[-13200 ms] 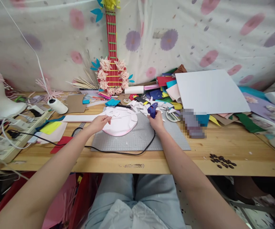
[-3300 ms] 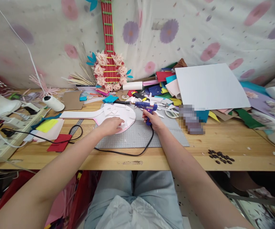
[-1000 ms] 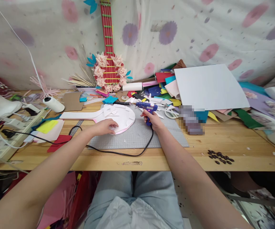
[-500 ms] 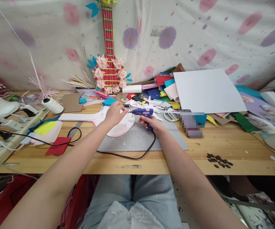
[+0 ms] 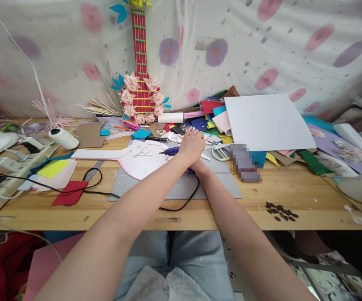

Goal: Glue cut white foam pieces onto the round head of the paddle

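Several white petal pieces (image 5: 143,149) already lie on our pink-edged guitar cutout (image 5: 137,163); more wait beyond. Our left hand (image 5: 192,145) reaches among them, grip unclear; right-hand grip on the glue gun (image 5: 172,151) hidden.

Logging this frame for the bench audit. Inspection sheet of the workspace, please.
Surface: wooden table with a grey cutting mat.
Job's things: blue hot glue gun, white guitar-shaped foam cutout.
Clutter: coloured paper stack, large white sheet, scissors, dark beads, thread spool.
Grips: left hand reaches across over the gun; right hand mostly hidden beneath, at the gun's handle.
Cables: black cord loops off the mat; power strip at the left edge.
Surroundings: floral cloth, red paper guitar.
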The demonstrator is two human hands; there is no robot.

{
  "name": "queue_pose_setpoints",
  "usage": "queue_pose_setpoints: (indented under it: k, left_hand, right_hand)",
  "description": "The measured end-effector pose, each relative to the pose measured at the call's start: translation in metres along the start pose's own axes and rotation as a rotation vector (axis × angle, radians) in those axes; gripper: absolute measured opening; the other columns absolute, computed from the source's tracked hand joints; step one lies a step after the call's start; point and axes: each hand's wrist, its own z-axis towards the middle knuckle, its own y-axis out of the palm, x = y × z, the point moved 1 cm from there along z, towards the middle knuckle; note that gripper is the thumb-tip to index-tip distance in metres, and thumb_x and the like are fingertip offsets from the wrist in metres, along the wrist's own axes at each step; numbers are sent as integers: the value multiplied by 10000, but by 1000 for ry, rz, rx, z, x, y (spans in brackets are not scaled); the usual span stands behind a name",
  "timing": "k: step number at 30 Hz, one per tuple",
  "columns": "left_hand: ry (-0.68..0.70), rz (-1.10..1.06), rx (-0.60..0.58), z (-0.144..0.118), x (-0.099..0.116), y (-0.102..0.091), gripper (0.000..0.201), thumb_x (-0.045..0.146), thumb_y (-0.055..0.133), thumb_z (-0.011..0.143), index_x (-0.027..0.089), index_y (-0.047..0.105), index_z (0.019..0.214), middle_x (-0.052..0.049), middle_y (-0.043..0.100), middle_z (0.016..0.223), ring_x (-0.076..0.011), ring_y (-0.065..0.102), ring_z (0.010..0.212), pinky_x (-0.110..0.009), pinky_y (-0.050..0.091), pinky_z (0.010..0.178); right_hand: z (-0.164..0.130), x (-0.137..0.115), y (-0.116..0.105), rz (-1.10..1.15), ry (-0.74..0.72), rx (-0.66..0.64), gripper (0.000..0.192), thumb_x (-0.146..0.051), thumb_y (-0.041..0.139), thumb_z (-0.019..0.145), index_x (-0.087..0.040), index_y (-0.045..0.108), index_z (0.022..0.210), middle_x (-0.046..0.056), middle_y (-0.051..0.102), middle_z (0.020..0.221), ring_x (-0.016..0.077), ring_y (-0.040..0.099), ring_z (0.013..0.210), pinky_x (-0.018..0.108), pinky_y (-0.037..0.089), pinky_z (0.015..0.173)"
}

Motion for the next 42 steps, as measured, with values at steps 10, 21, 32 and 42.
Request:
queue_pose_setpoints:
  k: [10,21,32,42]
  left_hand:
    - [-65,-102,145,-11,-19,-7,200,272,512,870,239,690,954,-42,600,1088,-204,484,1103,-456,190,1122]
    - [-783,-226,-17,-13,-139,7,280,275,520,827,166,613,1067,-116,630,1130,-233,567,1063,-346,445,876]
    - [-705,-98,-216,20,-142,59,340,159,587,775,116,606,1112,-202,568,1222,-304,517,1154,-382,399,932]
    - [-773,-435,164,12,-144,58,134,156,562,765,152,667,848,-118,670,951,-254,602,947,-347,426,827]
  right_hand:
    - [5,2,-3,54,67,-23,325,-458,730,599,-213,519,631,-27,481,459,78,391,400,220,302,365]
    - [15,-8,-35,297,146,238,352,-453,784,581,-191,587,708,24,678,727,48,398,420,183,343,327]
    - [15,-7,-31,281,179,235,360,-439,781,593,-170,588,732,10,671,696,28,401,395,164,356,333]
    - [15,-7,-33,241,144,198,380,-482,763,591,-171,598,735,21,675,763,33,414,421,175,347,345]
